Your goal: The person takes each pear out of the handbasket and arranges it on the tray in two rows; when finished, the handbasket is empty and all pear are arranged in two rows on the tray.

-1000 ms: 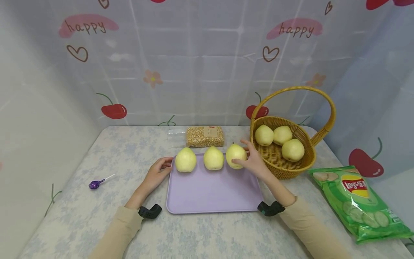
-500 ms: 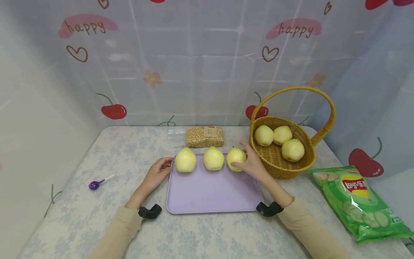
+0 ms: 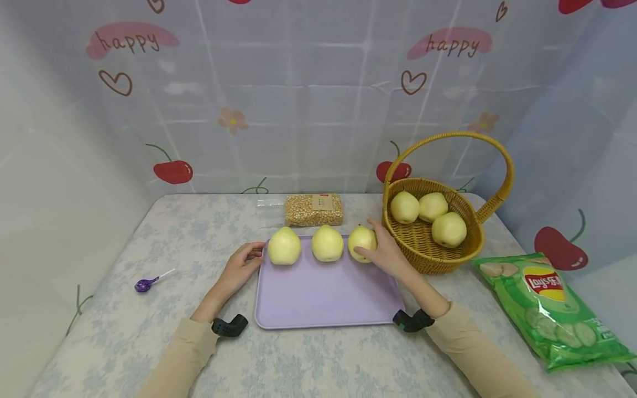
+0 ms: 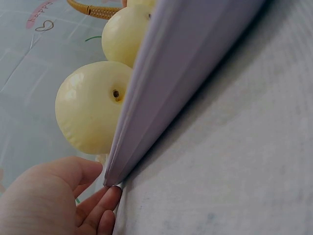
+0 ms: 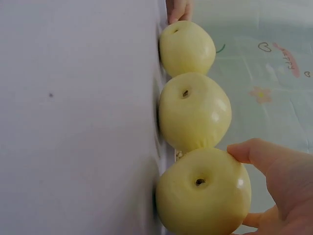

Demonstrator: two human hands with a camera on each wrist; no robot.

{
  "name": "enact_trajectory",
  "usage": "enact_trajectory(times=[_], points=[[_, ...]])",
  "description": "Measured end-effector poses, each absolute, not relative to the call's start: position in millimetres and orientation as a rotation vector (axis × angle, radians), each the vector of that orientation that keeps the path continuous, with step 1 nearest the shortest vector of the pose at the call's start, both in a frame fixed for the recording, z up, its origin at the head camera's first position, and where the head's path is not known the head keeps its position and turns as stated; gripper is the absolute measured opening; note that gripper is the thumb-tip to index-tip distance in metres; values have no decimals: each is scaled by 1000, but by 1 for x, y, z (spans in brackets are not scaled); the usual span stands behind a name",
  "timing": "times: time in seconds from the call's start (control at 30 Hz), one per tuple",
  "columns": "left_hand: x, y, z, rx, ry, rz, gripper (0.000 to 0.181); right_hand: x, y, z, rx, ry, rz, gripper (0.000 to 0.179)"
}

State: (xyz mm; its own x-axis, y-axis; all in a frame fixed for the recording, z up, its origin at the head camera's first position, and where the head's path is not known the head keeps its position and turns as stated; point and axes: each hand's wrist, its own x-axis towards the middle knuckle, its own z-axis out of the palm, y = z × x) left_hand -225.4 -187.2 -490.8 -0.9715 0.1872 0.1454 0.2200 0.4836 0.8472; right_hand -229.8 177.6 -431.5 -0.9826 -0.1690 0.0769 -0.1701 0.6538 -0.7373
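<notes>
Three pale yellow pears stand in a row along the far edge of a lilac tray point(image 3: 330, 298): a left pear point(image 3: 284, 246), a middle pear point(image 3: 327, 244) and a right pear point(image 3: 361, 245). My right hand point(image 3: 390, 251) holds the right pear, thumb on its near side and the other fingers reaching behind it; the right wrist view shows this pear point(image 5: 203, 196) sitting at the tray. At the tray's far left corner is my left hand point(image 3: 244, 265), its fingers curled at the rim; in the left wrist view the thumb and fingertips lie either side of the tray corner.
A wicker basket point(image 3: 423, 260) with a tall handle stands right of the tray, holding three more pears point(image 3: 449, 230). Behind the tray lies a bag of corn kernels point(image 3: 313, 211). A green chip bag point(image 3: 552, 315) is far right, a purple lollipop point(image 3: 144, 285) left.
The right pear has shifted slightly toward the near side with my right hand, then stayed almost still. My left hand keeps its place at the tray corner.
</notes>
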Motion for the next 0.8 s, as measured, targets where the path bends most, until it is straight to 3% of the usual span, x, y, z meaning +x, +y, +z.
enact_trajectory(times=[0.3, 0.8], points=[[-205, -177, -453, -390, -2687, -1536, 38, -233, 178, -434, 316, -2827, 1320, 88], [-207, -177, -456, -372, -2699, -1531, 37, -233, 178, -432, 240, -2860, 1288, 97]])
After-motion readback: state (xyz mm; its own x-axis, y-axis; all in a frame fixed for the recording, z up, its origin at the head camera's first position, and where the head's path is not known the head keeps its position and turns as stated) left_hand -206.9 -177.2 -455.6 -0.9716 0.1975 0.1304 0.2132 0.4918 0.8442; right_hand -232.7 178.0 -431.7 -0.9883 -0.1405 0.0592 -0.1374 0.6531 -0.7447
